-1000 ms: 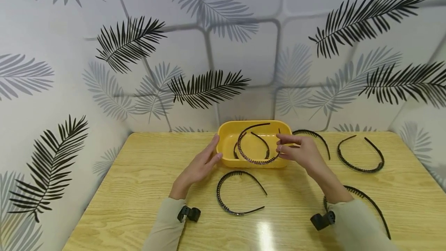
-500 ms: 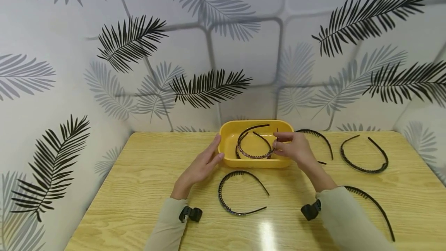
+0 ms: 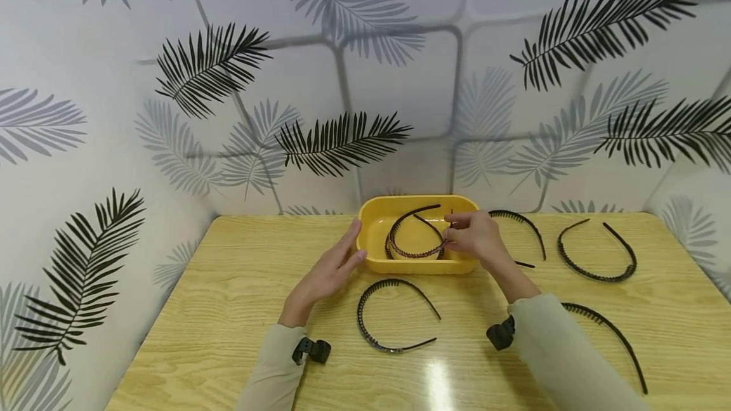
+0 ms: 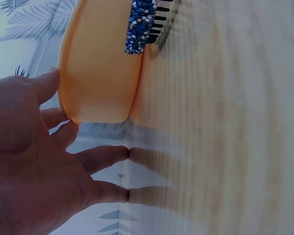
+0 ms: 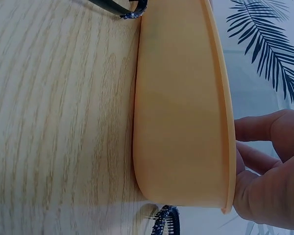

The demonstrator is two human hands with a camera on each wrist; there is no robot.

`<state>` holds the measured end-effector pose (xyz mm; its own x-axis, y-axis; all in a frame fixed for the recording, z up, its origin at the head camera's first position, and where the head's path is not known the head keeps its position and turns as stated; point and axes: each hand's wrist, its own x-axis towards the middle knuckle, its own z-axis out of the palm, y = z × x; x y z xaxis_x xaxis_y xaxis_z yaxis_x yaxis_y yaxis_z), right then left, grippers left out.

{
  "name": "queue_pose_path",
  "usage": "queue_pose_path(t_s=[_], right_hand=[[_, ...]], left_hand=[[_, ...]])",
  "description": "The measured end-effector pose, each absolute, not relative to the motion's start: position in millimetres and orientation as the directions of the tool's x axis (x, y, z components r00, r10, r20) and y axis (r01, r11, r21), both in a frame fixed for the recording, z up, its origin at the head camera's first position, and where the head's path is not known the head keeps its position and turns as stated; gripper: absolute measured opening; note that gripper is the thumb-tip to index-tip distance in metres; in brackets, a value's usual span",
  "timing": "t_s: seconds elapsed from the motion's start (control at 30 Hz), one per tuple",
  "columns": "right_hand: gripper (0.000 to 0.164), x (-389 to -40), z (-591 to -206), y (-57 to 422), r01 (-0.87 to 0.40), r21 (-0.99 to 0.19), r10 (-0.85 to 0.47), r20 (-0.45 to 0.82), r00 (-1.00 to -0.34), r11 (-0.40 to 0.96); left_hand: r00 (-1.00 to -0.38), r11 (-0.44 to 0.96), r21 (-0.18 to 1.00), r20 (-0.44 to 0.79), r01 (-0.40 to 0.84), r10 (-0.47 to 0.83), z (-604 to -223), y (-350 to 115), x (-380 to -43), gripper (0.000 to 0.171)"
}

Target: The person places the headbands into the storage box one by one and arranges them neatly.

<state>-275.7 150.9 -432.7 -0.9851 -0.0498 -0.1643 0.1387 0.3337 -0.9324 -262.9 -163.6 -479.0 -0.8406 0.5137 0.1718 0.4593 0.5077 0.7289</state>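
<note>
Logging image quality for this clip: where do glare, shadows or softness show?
Head view: glare on the table, near the bottom edge; left wrist: dark finger-shaped streaks by the left hand, shadow or reflection, and blurry table grain; right wrist: the right hand looks dim, the yellow tray more orange than in the head view.

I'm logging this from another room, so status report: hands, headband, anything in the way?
Left hand touching yellow tub at left end. Right hand pinching headband at tub's opening. Second headband lies inside tub; nothing else seen blocking.
</note>
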Motion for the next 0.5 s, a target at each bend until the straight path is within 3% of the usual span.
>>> queue_pose_path(t_s=[0.5], right_hand=[[0.042,-278.3,-433.3,148.8,0.177,-0.926,-0.076,-0.214,-0.974,0.333]], left_hand=[[-0.847,0.516,0.729,0.163,0.45,0.507,-478.5,-163.1,-261.5,0.065]])
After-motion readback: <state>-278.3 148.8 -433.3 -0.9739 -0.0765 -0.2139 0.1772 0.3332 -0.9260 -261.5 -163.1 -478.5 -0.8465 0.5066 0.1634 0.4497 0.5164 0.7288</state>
